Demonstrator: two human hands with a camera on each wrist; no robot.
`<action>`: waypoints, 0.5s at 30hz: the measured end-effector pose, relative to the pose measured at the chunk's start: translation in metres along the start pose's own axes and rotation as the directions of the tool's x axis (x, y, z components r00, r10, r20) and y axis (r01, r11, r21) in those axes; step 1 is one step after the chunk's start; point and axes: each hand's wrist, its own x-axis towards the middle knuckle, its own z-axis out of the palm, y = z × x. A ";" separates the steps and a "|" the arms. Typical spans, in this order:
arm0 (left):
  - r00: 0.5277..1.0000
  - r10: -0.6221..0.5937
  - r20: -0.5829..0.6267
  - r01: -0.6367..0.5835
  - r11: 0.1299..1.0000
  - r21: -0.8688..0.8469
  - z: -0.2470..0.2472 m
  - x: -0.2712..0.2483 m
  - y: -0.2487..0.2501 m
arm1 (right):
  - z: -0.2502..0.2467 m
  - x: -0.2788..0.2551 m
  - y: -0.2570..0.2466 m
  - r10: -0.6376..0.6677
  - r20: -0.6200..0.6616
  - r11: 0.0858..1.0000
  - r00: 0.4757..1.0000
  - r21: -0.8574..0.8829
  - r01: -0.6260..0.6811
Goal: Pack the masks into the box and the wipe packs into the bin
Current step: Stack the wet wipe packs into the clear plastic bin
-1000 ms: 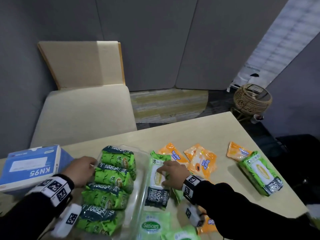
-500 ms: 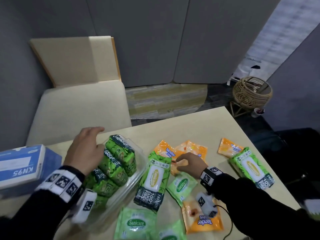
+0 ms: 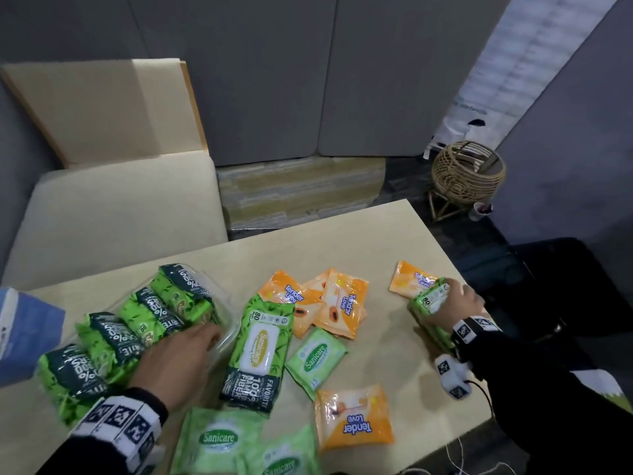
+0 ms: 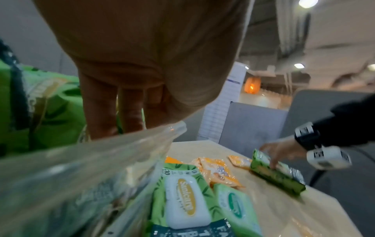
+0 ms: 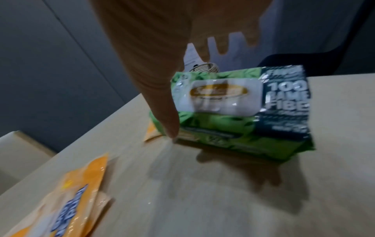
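Note:
A clear plastic bin (image 3: pixel 230 315) at the table's left holds several green wipe packs (image 3: pixel 137 320) standing in a row. My left hand (image 3: pixel 178 358) rests on the packs at the bin's near right rim, fingers (image 4: pixel 101 112) straight, behind the clear wall (image 4: pixel 101 160). At the right table edge my right hand (image 3: pixel 459 303) grips a large green wipe pack (image 3: pixel 428 303), thumb on its end (image 5: pixel 168 125), the pack (image 5: pixel 233 109) tipped up. A blue KN95 mask box (image 3: pixel 30 327) stands at the far left. No loose masks show.
Loose on the table are another large green pack (image 3: pixel 260 347), small Sanicare packs (image 3: pixel 317 358), and orange Tender Love packs (image 3: pixel 342 303), one (image 3: pixel 411 279) beside the gripped pack. A cream chair (image 3: pixel 113 214) stands behind. A wicker basket (image 3: pixel 467 173) sits on the floor.
My right hand left the orange packs, moved right to the table edge and took hold of the large green pack. My left hand shifted from the bin's far side to its near right rim.

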 end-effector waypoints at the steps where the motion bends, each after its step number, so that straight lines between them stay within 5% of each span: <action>1: 1.000 -0.003 0.004 0.003 1.000 -0.006 0.001 0.000 0.001 | 0.004 0.005 0.011 0.040 0.053 0.999 0.998 -0.026 -0.039; 5: 0.998 -0.054 -0.029 0.053 0.998 -0.017 0.008 -0.007 0.013 | 0.027 0.014 0.038 0.111 0.145 0.993 0.983 -0.043 -0.106; 9: 0.997 -0.037 -0.065 0.039 0.999 0.028 0.007 -0.011 0.015 | 0.038 0.008 0.037 0.107 0.065 0.994 0.992 -0.008 -0.107; 15: 0.994 0.099 -0.045 -0.101 0.995 -0.027 0.006 -0.028 0.003 | 0.011 -0.018 0.000 -0.092 0.098 0.994 0.991 0.066 0.085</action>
